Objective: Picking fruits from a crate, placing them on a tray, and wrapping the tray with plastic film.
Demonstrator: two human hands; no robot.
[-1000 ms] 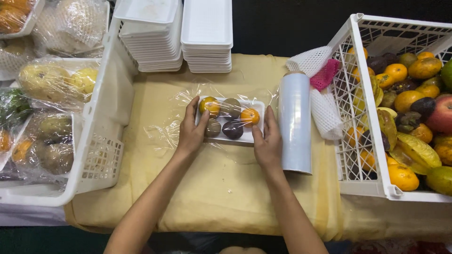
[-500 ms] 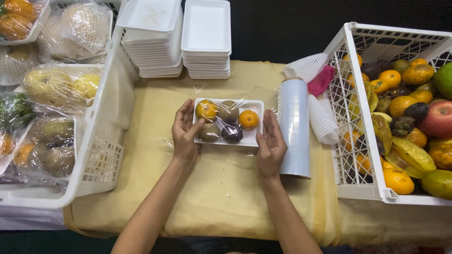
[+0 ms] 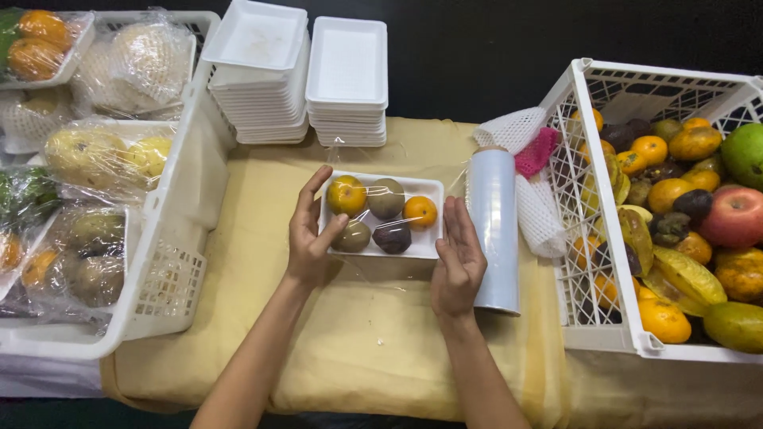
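While flanking the white foam tray (image 3: 380,253) at centre frame, rests left hand (image 3: 306,234) and right hand (image 3: 457,258) open-fingered against its short sides, gripping nothing, seemingly smoothing cling film (image 3: 373,276) over its five fruits (image 3: 386,199). Calls next, probably, for film pulled taut from the roll (image 3: 493,230) just right. Shows loose fruit heaped in the right crate (image 3: 604,342), wrapped trays in the left crate (image 3: 159,302), empty trays (image 3: 347,63) stacked at top.
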